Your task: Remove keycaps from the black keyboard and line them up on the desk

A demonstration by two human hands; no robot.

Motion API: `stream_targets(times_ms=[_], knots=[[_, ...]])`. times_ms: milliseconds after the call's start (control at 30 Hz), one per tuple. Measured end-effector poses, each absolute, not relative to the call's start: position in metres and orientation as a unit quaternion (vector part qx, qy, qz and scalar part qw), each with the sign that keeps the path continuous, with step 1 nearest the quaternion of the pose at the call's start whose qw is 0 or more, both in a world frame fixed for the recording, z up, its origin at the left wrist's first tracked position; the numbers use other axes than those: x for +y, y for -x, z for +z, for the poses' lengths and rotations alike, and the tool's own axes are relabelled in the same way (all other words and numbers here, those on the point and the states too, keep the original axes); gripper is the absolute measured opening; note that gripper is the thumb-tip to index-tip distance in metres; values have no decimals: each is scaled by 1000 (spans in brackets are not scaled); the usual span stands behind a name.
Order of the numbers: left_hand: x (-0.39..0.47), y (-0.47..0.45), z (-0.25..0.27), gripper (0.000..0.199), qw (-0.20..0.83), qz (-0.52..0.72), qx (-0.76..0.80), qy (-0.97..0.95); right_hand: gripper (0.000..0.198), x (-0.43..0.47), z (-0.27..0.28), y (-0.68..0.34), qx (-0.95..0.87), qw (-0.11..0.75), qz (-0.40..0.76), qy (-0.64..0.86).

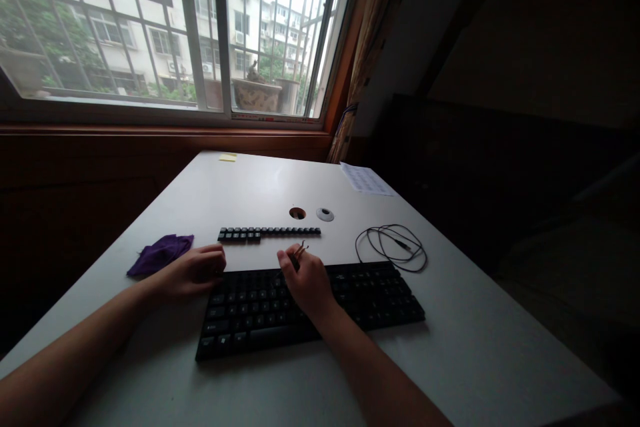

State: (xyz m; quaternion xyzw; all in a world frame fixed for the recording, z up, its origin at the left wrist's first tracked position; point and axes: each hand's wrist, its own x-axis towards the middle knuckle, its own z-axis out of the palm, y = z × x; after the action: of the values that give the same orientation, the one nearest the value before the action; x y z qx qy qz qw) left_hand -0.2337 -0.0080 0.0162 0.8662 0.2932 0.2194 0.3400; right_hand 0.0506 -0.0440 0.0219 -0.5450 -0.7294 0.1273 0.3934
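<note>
A black keyboard [270,307] lies slightly tilted across the white table, its upper rows dark and without visible caps. Over its upper middle, my right hand [307,280] is closed around a small tool with two thin metal prongs, which looks like a wire keycap puller [302,248]; the prongs point up and away, and its lower end is hidden by my fingers. My left hand [197,270] has curled fingers at the keyboard's back left corner, gripping its edge. Behind the keyboard, loose black keycaps [250,234] stand in neat rows.
A purple cloth [163,254] lies beside my left wrist. At the right rests a coiled black cable [390,243]. Farther back are a round cable hole [297,213], its grey cover [325,214], a printed sheet [366,179] and a yellow sticky note [228,157]. Beyond stands a barred window.
</note>
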Motion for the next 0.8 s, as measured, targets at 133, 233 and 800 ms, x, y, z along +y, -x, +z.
stream_targets(times_ms=[133,233,800], knots=[[-6,234,12,17,333,225,294,-867,32,-42,20,-53,-726,414,189,516],[-6,234,11,19,330,238,294,-865,41,-39,18,-56,-722,426,226,496],[-5,236,8,18,344,233,292,-861,44,-44,23,-53,-765,364,145,510]])
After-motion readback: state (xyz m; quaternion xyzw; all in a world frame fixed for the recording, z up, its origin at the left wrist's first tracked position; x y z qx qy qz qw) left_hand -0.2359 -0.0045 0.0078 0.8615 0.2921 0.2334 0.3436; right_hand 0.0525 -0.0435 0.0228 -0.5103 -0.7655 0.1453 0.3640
